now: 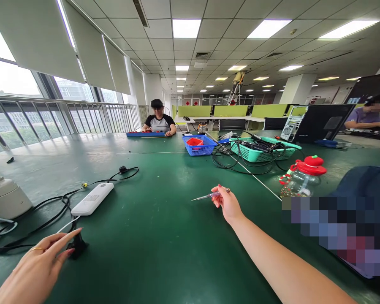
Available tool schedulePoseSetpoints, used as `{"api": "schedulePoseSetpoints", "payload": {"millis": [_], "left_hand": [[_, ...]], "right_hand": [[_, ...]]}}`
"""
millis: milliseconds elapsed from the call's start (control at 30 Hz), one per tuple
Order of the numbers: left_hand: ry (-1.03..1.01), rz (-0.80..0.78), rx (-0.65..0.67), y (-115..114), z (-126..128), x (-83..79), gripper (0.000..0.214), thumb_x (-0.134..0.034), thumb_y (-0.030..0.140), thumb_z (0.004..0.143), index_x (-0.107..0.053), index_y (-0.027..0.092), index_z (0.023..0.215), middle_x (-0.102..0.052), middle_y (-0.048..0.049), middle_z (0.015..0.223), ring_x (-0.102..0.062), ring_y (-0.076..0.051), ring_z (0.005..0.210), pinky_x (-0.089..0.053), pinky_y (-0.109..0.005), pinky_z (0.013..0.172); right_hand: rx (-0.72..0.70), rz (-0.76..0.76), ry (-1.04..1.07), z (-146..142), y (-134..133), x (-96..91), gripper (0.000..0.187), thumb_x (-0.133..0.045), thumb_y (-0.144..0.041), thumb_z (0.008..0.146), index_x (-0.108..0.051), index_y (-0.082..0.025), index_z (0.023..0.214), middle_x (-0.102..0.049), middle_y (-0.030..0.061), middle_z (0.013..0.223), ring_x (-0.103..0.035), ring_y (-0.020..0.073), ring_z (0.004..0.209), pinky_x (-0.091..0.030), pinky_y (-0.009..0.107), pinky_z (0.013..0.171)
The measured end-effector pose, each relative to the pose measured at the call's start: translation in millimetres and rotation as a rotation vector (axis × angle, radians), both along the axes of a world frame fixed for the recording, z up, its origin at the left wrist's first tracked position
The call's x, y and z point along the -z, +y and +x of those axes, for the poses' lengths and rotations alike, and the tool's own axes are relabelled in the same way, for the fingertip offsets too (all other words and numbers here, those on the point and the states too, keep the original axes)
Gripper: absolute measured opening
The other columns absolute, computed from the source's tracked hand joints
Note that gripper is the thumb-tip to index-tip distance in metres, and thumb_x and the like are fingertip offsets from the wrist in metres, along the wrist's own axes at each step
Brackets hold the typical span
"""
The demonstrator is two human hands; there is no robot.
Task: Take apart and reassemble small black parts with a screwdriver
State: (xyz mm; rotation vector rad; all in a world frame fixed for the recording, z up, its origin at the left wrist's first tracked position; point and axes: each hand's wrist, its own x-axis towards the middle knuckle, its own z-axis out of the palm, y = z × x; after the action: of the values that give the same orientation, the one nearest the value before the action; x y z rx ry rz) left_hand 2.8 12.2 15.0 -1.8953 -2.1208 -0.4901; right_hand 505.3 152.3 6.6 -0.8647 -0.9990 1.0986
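Note:
At the lower left, my left hand (39, 264) has its thumb and index finger closed around a black plug-like piece (78, 246) on the green table; its exact kind is unclear. My right hand (227, 203), right of centre, grips a slim screwdriver (205, 196) by its clear purplish handle. The thin metal shaft points left, just above the tabletop. Between the left hand and the black cables lies a white power bank-like block (93, 199) with a white cord. A black cable with a small connector (123, 169) runs beyond it.
A blue basket (199, 148) and a green basket (262, 157) full of cables stand ahead. To the right are a red-lidded clear bottle (304, 179) and a dark blue bag or cap (364, 185). A white appliance (6, 196) sits left. Another person (158, 120) sits opposite.

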Motion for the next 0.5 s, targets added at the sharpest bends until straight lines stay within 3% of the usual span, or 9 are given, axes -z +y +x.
{"api": "schedulePoseSetpoints", "payload": {"millis": [133, 333, 500], "left_hand": [[0.029, -0.108, 0.056, 12.6, 0.3, 5.9, 0.051, -0.031, 0.045, 0.088, -0.062, 0.028, 0.124, -0.064, -0.0078, 0.118, -0.067, -0.027, 0.092, -0.052, -0.039, 0.084], [0.030, -0.140, 0.038, 14.8, 2.6, 8.0, 0.054, -0.029, 0.047, 0.088, -0.062, 0.027, 0.125, -0.067, -0.0073, 0.117, -0.067, -0.027, 0.089, -0.051, -0.039, 0.085], [0.048, -0.160, 0.098, 15.2, 3.3, 6.2, 0.052, -0.029, 0.044, 0.089, -0.062, 0.026, 0.125, -0.067, -0.0083, 0.116, -0.067, -0.027, 0.090, -0.051, -0.040, 0.085]], "right_hand": [[-0.007, -0.002, 0.011, -0.5, 0.2, -0.1, 0.043, -0.069, -0.060, 0.071, -0.067, -0.017, 0.071, -0.058, 0.0000, 0.051, -0.046, 0.0093, 0.040, -0.037, 0.024, 0.040], [-0.020, -0.008, 0.005, -0.9, -1.3, -2.1, 0.042, -0.069, -0.059, 0.071, -0.067, -0.017, 0.071, -0.059, 0.0006, 0.052, -0.046, 0.0093, 0.040, -0.038, 0.024, 0.041], [-0.032, -0.009, 0.017, -0.5, -0.8, -1.5, 0.042, -0.070, -0.059, 0.071, -0.067, -0.017, 0.070, -0.059, 0.0003, 0.051, -0.045, 0.0091, 0.040, -0.036, 0.024, 0.041]]}}
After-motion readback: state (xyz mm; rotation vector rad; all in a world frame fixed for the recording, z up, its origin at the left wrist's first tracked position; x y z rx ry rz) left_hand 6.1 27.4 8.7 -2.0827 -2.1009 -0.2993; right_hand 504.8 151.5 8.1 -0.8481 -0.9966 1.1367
